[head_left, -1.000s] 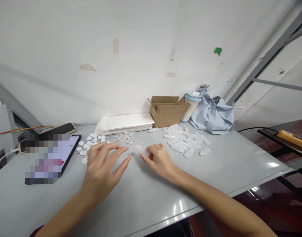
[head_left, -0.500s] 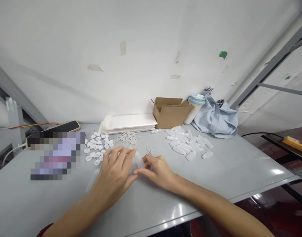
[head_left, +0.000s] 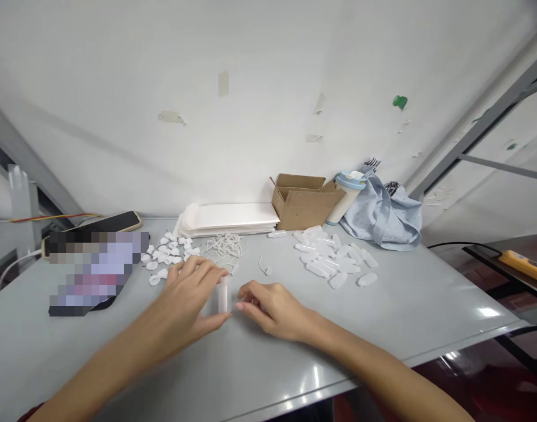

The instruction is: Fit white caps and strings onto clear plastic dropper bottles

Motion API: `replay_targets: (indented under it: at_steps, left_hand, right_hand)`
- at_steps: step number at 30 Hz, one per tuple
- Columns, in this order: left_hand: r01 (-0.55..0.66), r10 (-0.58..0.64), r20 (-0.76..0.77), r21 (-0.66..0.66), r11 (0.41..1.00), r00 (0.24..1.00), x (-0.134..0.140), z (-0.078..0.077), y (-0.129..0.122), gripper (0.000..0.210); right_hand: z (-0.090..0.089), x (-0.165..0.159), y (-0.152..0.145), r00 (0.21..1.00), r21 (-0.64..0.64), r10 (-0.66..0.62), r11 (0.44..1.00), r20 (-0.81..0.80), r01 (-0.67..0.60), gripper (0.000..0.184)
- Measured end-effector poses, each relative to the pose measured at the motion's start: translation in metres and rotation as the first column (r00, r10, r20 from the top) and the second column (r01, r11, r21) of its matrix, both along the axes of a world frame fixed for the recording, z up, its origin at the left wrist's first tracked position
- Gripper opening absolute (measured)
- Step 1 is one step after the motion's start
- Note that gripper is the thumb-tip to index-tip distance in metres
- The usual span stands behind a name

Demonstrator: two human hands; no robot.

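My left hand grips a small translucent plastic tube between its thumb and fingertips, upright just above or on the grey table. Just right of it, my right hand is closed in a pinch, apart from the tube; whatever its fingers may hold is hidden. Beyond my left hand lie small white caps in a loose pile, and beside them a tangle of short white cords. A single white piece with a curved cord lies apart. More translucent tubes are heaped to the right.
Against the wall are a stack of white trays or sleeves, an open cardboard box, a blue-lidded cup and a light blue cloth bag. A phone and a pixelated item lie at the left.
The tube has moved left with my left hand and turned from tilted to upright. My right hand, earlier touching its lower end, is now apart from it.
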State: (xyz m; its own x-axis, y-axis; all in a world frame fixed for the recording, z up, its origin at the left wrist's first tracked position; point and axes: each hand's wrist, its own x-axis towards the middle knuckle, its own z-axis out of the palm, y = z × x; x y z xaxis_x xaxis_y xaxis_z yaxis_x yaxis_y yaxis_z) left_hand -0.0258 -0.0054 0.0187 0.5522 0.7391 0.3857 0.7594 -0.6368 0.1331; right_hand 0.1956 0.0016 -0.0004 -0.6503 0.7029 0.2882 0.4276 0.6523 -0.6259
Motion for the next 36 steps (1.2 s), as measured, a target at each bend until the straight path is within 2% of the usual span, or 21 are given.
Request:
replay_targets:
  at_steps: [5, 11, 14, 19, 24, 26, 30, 33, 36]
  left_hand:
    - [-0.040, 0.035, -0.043, -0.117, 0.992, 0.998, -0.016, -0.004, 0.003, 0.043]
    - [-0.084, 0.049, -0.157, -0.226, 0.970, 0.986, -0.012, -0.002, -0.002, 0.032]
    - [-0.124, 0.077, -0.195, -0.240, 0.963, 0.978, -0.012, -0.002, -0.001, 0.033]
    - [-0.105, 0.064, -0.196, -0.204, 0.973, 0.979, -0.018, -0.009, 0.003, 0.032]
    - [-0.097, 0.052, -0.161, -0.289, 0.952, 0.986, -0.020, -0.004, 0.009, 0.052]
    - [-0.082, 0.058, -0.088, -0.303, 0.949, 0.994, -0.018, -0.001, 0.013, 0.055]
    - [-0.050, 0.064, 0.034, -0.310, 0.949, 0.997, -0.012, -0.005, 0.022, 0.043]
    - [-0.024, 0.039, 0.033, -0.364, 0.931, 0.999, -0.007, -0.011, 0.023, 0.038]
    - [-0.018, 0.022, 0.006, -0.388, 0.922, 1.000, -0.002, -0.013, 0.019, 0.037]
  right_hand:
    - [0.002, 0.006, 0.005, 0.994, 0.108, -0.051, 0.993, 0.101, 0.040, 0.017]
    - [0.000, 0.007, 0.008, 0.990, 0.172, -0.071, 0.984, 0.120, 0.049, 0.016]
    - [-0.001, 0.007, 0.007, 0.990, 0.180, -0.071, 0.982, 0.118, 0.049, 0.017]
    - [-0.001, 0.009, 0.008, 0.985, 0.221, -0.088, 0.974, 0.147, 0.053, 0.019]
    - [-0.001, 0.017, 0.016, 0.983, 0.302, -0.137, 0.949, 0.120, 0.096, 0.020]
    - [0.002, 0.022, 0.020, 0.979, 0.301, -0.170, 0.945, 0.110, 0.130, 0.022]
    - [0.013, 0.032, 0.028, 0.944, 0.231, -0.280, 0.943, 0.173, 0.238, 0.023]
    - [0.023, 0.037, 0.029, 0.908, 0.153, -0.328, 0.943, 0.262, 0.296, 0.021]
    - [0.028, 0.040, 0.029, 0.877, 0.130, -0.345, 0.939, 0.336, 0.319, 0.023]
